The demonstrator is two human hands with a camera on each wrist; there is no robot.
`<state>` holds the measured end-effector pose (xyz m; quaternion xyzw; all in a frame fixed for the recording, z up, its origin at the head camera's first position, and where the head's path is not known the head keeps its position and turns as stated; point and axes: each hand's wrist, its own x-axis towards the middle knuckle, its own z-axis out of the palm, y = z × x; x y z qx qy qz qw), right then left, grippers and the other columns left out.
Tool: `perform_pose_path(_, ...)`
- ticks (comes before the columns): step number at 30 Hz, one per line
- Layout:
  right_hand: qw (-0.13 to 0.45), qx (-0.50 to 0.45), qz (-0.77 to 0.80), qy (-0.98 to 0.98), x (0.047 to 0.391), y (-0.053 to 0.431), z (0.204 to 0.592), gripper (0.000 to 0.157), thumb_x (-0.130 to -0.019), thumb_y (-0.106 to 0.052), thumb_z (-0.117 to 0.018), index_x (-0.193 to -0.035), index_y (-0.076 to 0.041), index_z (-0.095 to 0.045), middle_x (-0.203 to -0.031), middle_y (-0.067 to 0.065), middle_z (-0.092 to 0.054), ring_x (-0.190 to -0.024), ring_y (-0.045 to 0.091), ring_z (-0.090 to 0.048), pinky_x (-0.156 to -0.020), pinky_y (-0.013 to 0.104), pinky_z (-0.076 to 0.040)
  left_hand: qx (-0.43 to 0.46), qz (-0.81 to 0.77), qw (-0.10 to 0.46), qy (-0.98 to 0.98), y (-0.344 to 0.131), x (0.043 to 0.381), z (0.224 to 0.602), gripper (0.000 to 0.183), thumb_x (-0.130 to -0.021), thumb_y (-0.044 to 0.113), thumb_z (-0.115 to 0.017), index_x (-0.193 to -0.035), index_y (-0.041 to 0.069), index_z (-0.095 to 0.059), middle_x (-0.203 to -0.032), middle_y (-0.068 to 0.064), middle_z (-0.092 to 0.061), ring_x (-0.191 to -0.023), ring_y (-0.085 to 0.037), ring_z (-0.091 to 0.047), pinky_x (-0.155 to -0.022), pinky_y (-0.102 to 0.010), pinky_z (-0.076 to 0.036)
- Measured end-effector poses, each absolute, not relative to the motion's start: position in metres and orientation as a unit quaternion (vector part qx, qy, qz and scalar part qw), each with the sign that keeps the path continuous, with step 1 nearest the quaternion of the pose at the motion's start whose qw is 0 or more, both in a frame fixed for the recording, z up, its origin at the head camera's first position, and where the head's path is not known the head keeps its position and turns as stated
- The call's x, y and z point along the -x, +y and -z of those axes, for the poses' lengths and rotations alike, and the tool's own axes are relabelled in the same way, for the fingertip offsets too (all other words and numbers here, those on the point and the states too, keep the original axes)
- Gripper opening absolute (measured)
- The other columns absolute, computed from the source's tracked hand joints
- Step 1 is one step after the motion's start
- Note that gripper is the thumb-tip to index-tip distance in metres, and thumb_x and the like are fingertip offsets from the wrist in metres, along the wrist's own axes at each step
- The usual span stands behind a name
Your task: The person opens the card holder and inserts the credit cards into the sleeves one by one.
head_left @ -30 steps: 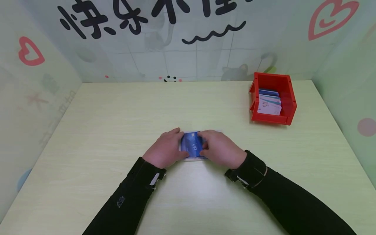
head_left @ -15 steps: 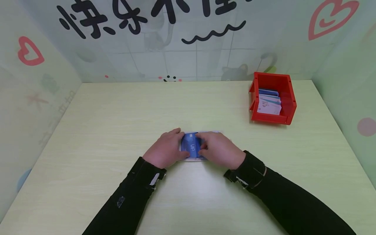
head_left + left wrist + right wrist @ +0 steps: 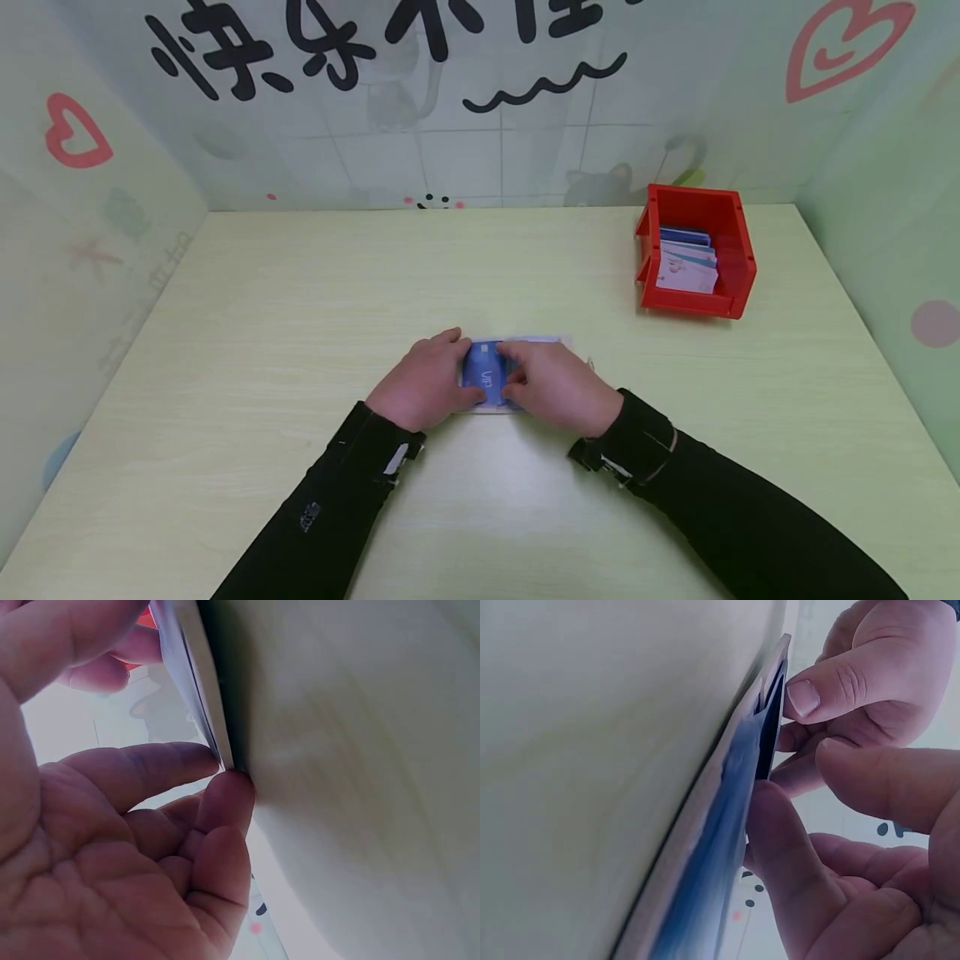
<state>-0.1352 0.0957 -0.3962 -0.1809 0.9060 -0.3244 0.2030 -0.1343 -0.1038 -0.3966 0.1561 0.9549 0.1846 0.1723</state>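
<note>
A blue VIP card (image 3: 485,375) lies over a flat, pale-edged card holder (image 3: 543,339) at the middle of the table. My left hand (image 3: 422,377) grips the holder's left side, thumb at the near edge. In the left wrist view its fingers touch the thin edge of the holder (image 3: 208,690). My right hand (image 3: 561,385) pinches the card at its right side, index finger at the far corner, thumb near the front. The right wrist view shows a blue, glossy layer on the holder (image 3: 697,877) and a dark edge under the fingers; the right palm hides the holder's right part.
A red bin (image 3: 697,302) with several upright cards (image 3: 686,268) stands at the back right. Printed walls (image 3: 360,167) enclose the table (image 3: 300,292) at the back and both sides.
My right hand has slid slightly to the left and toward me, and the VIP card has shifted left with it. More of the holder shows at the right. The left hand has stayed nearly still.
</note>
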Motion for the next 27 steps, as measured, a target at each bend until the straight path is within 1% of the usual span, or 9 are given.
perform_pose_path(2,0.202,0.178,0.328,0.906,0.1346,0.095,0.3967,0.058,-0.096,-0.01,-0.074,-0.151,-0.002,-0.055,-0.113,0.007,-0.079,-0.098,0.015,-0.072,-0.088,0.034,-0.061,-0.155,-0.186,0.172,0.955,-0.1038,0.1341,0.3966,0.075,-0.095,0.038,-0.076,-0.153,-0.002,-0.05,-0.166,-0.023,-0.04,-0.15,-0.046,-0.043,-0.12,-0.052,-0.043)
perform_pose_path(6,0.193,0.176,0.328,0.908,0.1337,0.0944,0.3974,0.056,-0.097,-0.01,-0.073,-0.15,-0.002,-0.056,-0.123,0.01,-0.076,-0.103,0.018,-0.072,-0.093,0.038,-0.061,-0.154,-0.195,0.172,0.953,-0.1038,0.1337,0.3971,0.081,-0.092,0.04,-0.08,-0.155,-0.001,-0.049,-0.165,-0.023,-0.04,-0.149,-0.047,-0.044,-0.119,-0.053,-0.044)
perform_pose_path(9,0.185,0.175,0.332,0.908,0.1336,0.0948,0.3978,0.053,-0.098,-0.009,-0.072,-0.149,-0.002,-0.057,-0.133,0.012,-0.073,-0.109,0.021,-0.073,-0.098,0.041,-0.06,-0.156,-0.198,0.175,0.952,-0.1037,0.1333,0.397,0.088,-0.088,0.041,-0.084,-0.157,0.001,-0.046,-0.165,-0.022,-0.04,-0.149,-0.047,-0.044,-0.118,-0.054,-0.045)
perform_pose_path(12,0.184,0.174,0.335,0.908,0.1337,0.0954,0.3982,0.052,-0.099,-0.01,-0.071,-0.149,-0.001,-0.057,-0.138,0.013,-0.07,-0.115,0.023,-0.072,-0.101,0.043,-0.059,-0.155,-0.199,0.177,0.951,-0.1034,0.133,0.3966,0.089,-0.086,0.039,-0.086,-0.157,0.001,-0.046,-0.166,-0.022,-0.039,-0.149,-0.048,-0.043,-0.118,-0.054,-0.045)
perform_pose_path(20,0.183,0.176,0.326,0.911,0.1329,0.0954,0.3984,0.05,-0.102,-0.012,-0.068,-0.15,-0.001,-0.056,-0.144,0.014,-0.067,-0.127,0.027,-0.068,-0.108,0.047,-0.055,-0.156,-0.191,0.174,0.953,-0.1012,0.1323,0.3972,0.086,-0.086,0.038,-0.087,-0.154,0.001,-0.05,-0.164,-0.023,-0.041,-0.147,-0.048,-0.045,-0.117,-0.054,-0.046)
perform_pose_path(27,0.186,0.18,0.32,0.911,0.1328,0.0955,0.3976,0.051,-0.102,-0.012,-0.068,-0.15,0.0,-0.056,-0.145,0.014,-0.066,-0.131,0.028,-0.066,-0.11,0.048,-0.053,-0.162,-0.18,0.159,0.957,-0.1008,0.1321,0.3999,0.083,-0.086,0.039,-0.087,-0.152,0.001,-0.053,-0.162,-0.023,-0.044,-0.143,-0.049,-0.049,-0.116,-0.055,-0.046)
